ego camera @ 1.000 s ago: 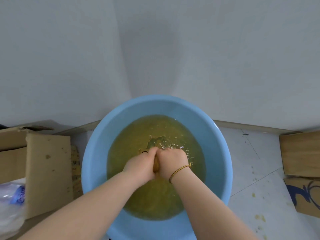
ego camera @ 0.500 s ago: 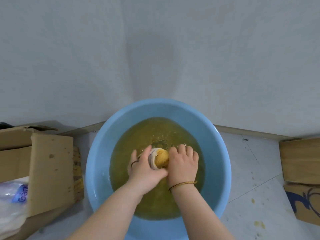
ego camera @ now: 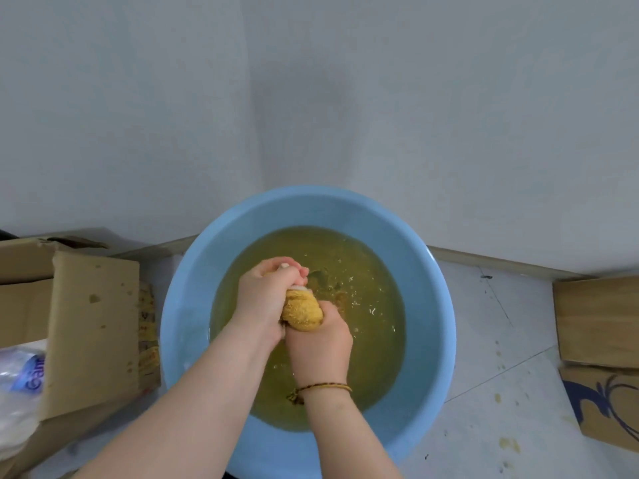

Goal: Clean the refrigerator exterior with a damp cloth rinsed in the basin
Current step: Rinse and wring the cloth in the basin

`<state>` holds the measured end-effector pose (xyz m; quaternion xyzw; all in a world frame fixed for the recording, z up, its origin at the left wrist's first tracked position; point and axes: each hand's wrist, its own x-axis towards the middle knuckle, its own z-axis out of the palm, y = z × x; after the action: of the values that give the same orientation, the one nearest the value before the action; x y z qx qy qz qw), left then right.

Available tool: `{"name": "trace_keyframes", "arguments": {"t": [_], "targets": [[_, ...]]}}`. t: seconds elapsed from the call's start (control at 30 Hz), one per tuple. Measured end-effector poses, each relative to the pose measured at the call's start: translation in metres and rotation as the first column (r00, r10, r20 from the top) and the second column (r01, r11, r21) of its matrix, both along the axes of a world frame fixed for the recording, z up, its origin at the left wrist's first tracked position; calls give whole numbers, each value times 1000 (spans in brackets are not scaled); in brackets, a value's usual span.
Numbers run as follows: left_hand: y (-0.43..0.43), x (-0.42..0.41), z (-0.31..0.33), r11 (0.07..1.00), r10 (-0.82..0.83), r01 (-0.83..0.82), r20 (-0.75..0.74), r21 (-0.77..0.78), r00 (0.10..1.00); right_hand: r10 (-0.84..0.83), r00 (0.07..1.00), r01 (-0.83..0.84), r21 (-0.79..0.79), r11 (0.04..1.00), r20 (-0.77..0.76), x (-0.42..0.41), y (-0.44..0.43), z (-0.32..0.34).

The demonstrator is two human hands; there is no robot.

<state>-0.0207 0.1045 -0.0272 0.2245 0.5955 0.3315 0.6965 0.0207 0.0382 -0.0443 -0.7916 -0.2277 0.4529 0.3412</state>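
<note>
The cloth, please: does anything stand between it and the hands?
Nothing visible does: the left hand and the right hand both grip the cloth directly, above the water in the basin.

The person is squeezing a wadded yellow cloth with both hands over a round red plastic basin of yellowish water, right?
Nearly. The round plastic basin is light blue, not red. The head view shows the left hand and the right hand gripping the wadded yellow cloth over the yellowish water.
</note>
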Motion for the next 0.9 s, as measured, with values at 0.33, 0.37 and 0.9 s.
{"name": "trace_keyframes", "arguments": {"t": [0.33,0.37,0.9], "targets": [[1,-2,4,912,-352,335,33,236,935,41,572,-15,40,999,-819,22,-6,2],[1,0,5,904,-378,355,58,236,924,43,507,14,58,998,-861,21,-8,1],[-20,-12,-7,804,-189,261,185,-534,964,210,288,-592,1,806,934,54,-15,-22]]}}
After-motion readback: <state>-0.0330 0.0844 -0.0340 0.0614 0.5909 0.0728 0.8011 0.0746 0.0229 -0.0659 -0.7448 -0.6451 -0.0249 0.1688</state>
